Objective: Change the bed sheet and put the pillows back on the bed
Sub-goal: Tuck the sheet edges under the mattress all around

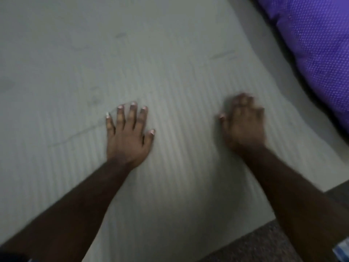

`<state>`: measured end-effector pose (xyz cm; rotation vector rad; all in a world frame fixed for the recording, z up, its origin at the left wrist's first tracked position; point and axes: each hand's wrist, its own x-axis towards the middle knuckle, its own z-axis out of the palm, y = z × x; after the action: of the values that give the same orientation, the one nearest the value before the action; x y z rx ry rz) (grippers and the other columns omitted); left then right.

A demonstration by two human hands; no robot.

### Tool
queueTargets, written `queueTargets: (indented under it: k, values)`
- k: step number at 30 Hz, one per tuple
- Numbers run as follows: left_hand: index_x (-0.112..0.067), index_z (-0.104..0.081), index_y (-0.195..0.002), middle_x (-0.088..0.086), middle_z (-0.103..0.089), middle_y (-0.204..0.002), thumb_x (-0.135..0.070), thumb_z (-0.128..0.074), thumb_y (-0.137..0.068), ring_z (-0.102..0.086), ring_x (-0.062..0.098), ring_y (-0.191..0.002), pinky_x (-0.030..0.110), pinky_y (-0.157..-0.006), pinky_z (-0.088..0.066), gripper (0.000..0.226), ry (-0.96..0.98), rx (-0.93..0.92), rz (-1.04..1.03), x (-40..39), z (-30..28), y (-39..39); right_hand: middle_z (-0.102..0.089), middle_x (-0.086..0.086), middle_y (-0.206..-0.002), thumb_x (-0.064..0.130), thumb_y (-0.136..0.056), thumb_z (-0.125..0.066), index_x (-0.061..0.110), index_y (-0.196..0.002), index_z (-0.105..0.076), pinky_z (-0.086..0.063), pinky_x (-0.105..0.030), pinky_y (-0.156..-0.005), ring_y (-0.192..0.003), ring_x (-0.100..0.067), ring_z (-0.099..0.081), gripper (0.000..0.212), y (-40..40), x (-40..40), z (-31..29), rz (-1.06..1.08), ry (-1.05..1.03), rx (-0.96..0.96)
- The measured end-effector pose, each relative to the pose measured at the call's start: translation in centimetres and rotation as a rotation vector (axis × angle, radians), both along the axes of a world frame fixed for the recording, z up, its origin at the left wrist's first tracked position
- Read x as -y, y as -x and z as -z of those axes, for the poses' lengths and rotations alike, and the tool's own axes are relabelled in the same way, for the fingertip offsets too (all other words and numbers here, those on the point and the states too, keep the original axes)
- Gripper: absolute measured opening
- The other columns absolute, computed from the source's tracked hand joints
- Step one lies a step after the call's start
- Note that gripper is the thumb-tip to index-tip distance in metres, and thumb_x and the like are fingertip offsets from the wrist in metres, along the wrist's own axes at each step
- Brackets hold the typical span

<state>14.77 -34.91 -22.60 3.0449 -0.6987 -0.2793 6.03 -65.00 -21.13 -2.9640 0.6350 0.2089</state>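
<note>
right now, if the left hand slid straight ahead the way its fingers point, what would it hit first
Nothing that shows. The left hand lies flat on the pale striped sheet, fingers pointing up the bed, and only bare sheet lies ahead to the picture's edge. The purple pillow sits far off to the right.

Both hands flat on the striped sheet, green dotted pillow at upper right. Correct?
One error: the pillow is purple with small pale dots, not green, as the head view shows. The rest holds: the left hand lies with fingers spread on the striped sheet, and the right hand, though blurred, also rests on it.
</note>
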Motion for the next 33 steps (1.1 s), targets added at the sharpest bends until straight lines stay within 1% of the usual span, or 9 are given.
queueTargets:
  k: [3, 6, 11, 15, 18, 22, 26, 30, 33]
  values:
    - [-0.020, -0.026, -0.159, 0.006, -0.024, -0.165, -0.054, -0.029, -0.099, -0.017, 0.034, -0.153, 0.063, -0.120, -0.010, 0.069, -0.003, -0.006, 0.274, 0.7, 0.0, 1.3, -0.038, -0.013, -0.157, 0.048, -0.101, -0.036, 0.010, -0.149, -0.043, -0.027, -0.063, -0.112, -0.147, -0.034, -0.032, 0.062, -0.4, -8.7, 0.9, -0.502, -0.074, 0.076]
    - [-0.020, -0.031, -0.157, 0.005, -0.026, -0.164, -0.057, -0.028, -0.100, -0.023, 0.029, -0.152, 0.063, -0.119, -0.014, 0.068, -0.004, 0.019, 0.381, 0.1, 0.4, -1.9, -0.033, -0.004, -0.161, 0.057, -0.100, -0.032, 0.021, -0.152, -0.040, -0.019, -0.057, -0.118, -0.151, -0.024, -0.026, 0.064, -3.1, -9.7, 1.8, -0.636, -0.065, 0.029]
    - [-0.033, -0.019, -0.159, 0.006, -0.020, -0.166, -0.065, -0.021, -0.097, -0.018, 0.029, -0.153, 0.059, -0.121, -0.006, 0.070, -0.049, 0.028, 0.404, 1.3, 1.0, -14.2, -0.016, -0.001, -0.167, 0.067, -0.096, -0.019, 0.027, -0.159, -0.017, -0.011, -0.054, -0.121, -0.153, -0.025, -0.016, 0.075, -12.9, 0.3, 2.4, -0.354, 0.047, -0.069]
    - [-0.022, -0.021, -0.159, 0.008, -0.019, -0.166, -0.057, -0.025, -0.100, -0.015, 0.033, -0.153, 0.059, -0.122, -0.005, 0.069, 0.034, 0.062, 0.201, 1.5, -0.2, -19.2, -0.014, -0.013, -0.166, 0.058, -0.100, -0.024, 0.010, -0.158, -0.018, -0.015, -0.062, -0.118, -0.152, -0.035, -0.015, 0.075, -17.9, 1.6, 1.4, -0.011, 0.036, -0.011]
    - [-0.014, -0.024, -0.159, 0.009, -0.026, -0.164, -0.052, -0.030, -0.101, -0.021, 0.033, -0.152, 0.060, -0.121, -0.012, 0.069, 0.010, 0.058, 0.403, -1.6, -0.9, -16.2, -0.034, -0.019, -0.158, 0.049, -0.100, -0.034, 0.007, -0.151, -0.037, -0.028, -0.064, -0.111, -0.145, -0.038, -0.033, 0.067, -17.3, -6.1, 1.5, -0.388, -0.032, 0.102]
    - [-0.023, -0.026, -0.159, 0.007, -0.029, -0.163, -0.059, -0.027, -0.101, -0.027, 0.032, -0.150, 0.062, -0.119, -0.015, 0.068, -0.065, 0.010, 0.562, -6.5, -0.5, -16.6, -0.038, -0.005, -0.158, 0.056, -0.099, -0.035, 0.020, -0.149, -0.044, -0.019, -0.061, -0.117, -0.148, -0.027, -0.032, 0.062, -17.8, -11.7, 2.2, -0.809, -0.057, 0.070]
    - [-0.037, -0.016, -0.159, 0.004, -0.019, -0.167, -0.065, -0.020, -0.098, -0.018, 0.031, -0.153, 0.057, -0.121, -0.009, 0.068, -0.091, -0.011, 0.405, -5.9, 0.4, -25.6, -0.014, 0.000, -0.167, 0.068, -0.095, -0.015, 0.028, -0.159, -0.015, -0.009, -0.058, -0.121, -0.153, -0.024, -0.015, 0.076, -27.0, -5.7, 2.9, -0.610, 0.046, -0.038]
    - [-0.036, -0.008, -0.159, 0.000, -0.006, -0.169, -0.068, -0.019, -0.097, -0.005, 0.030, -0.155, 0.059, -0.121, 0.000, 0.071, -0.005, 0.039, 0.070, -2.9, 0.1, -30.0, -0.009, -0.005, -0.168, 0.066, -0.096, -0.016, 0.017, -0.159, -0.012, -0.006, -0.061, -0.119, -0.154, -0.030, -0.008, 0.080, -32.1, -2.1, 2.1, -0.200, 0.019, 0.021]
    - [-0.030, -0.007, -0.161, 0.003, -0.005, -0.169, -0.066, -0.020, -0.097, -0.005, 0.036, -0.154, 0.064, -0.120, 0.001, 0.074, 0.008, 0.094, 0.069, -1.0, -0.4, -26.6, -0.016, -0.013, -0.166, 0.057, -0.098, -0.018, 0.013, -0.158, -0.018, -0.010, -0.062, -0.118, -0.152, -0.035, -0.016, 0.075, -29.4, -7.0, 1.6, -0.376, 0.004, 0.060]
